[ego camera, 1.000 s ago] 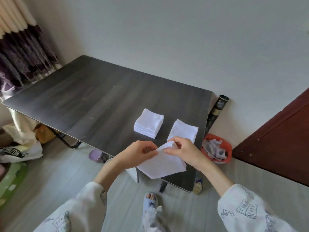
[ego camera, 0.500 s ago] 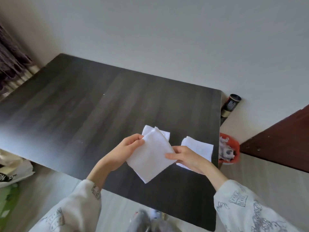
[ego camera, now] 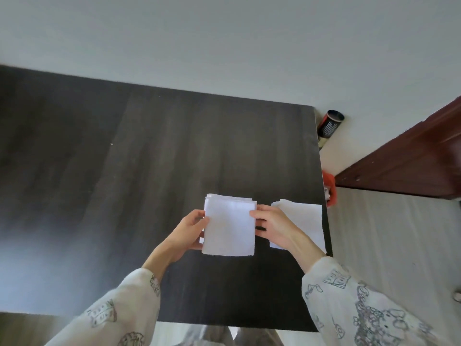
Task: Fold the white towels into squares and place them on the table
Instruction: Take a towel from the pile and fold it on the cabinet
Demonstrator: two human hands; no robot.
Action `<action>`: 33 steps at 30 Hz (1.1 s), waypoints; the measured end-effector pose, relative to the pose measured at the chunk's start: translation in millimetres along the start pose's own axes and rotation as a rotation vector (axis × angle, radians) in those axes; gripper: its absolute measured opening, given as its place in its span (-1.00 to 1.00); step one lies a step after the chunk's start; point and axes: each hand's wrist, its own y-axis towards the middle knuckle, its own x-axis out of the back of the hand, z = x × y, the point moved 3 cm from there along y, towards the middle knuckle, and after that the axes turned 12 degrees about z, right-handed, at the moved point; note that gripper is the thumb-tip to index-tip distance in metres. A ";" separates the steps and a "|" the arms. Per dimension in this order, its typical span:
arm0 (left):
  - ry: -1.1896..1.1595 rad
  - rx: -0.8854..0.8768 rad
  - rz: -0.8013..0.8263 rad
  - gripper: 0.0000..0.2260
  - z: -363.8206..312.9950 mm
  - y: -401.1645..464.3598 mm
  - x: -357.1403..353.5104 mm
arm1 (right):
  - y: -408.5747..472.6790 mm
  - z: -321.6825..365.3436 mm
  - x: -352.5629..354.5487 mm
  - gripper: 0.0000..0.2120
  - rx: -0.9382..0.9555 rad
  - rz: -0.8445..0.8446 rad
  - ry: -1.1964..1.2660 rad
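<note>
A folded white towel [ego camera: 228, 229] is held flat over the dark table [ego camera: 149, 171], squared to the table's edges. My left hand [ego camera: 187, 233] grips its left edge and my right hand [ego camera: 270, 224] grips its right edge. Just behind and under it peeks the top of a stack of folded white towels [ego camera: 230, 198]. Whether the held towel rests on that stack I cannot tell. A second folded white towel [ego camera: 304, 221] lies to the right, near the table's right edge, partly hidden by my right wrist.
A black cylindrical tube [ego camera: 329, 126] leans against the wall past the table's right edge. A red basket [ego camera: 329, 186] sits on the floor there. A dark red door [ego camera: 411, 156] is at the right. The table's left half is bare.
The view has moved closer over the table. My hands turned the towel from a tilted diamond to square and brought it forward over the stack.
</note>
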 end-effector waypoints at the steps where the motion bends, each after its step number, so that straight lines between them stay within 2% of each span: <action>1: 0.033 0.004 -0.014 -0.85 0.0 5.0 2.2 | 4.9 1.1 -0.6 -0.76 0.004 -0.029 -0.007; 7: 0.232 0.028 -0.078 -0.84 -3.1 27.8 13.0 | 29.8 3.5 0.4 -0.77 -0.032 -0.217 -0.099; 13: 0.327 0.040 -0.122 -0.86 -2.4 37.7 15.9 | 40.8 -1.9 2.9 -0.92 -0.065 -0.354 -0.168; 22: 0.381 0.076 -0.127 -0.79 0.0 46.1 18.3 | 52.5 -10.4 7.3 -0.85 -0.078 -0.446 -0.314; 33: 0.494 0.089 -0.196 -0.85 3.6 51.5 29.9 | 53.1 -7.2 5.6 -0.92 -0.056 -0.468 -0.502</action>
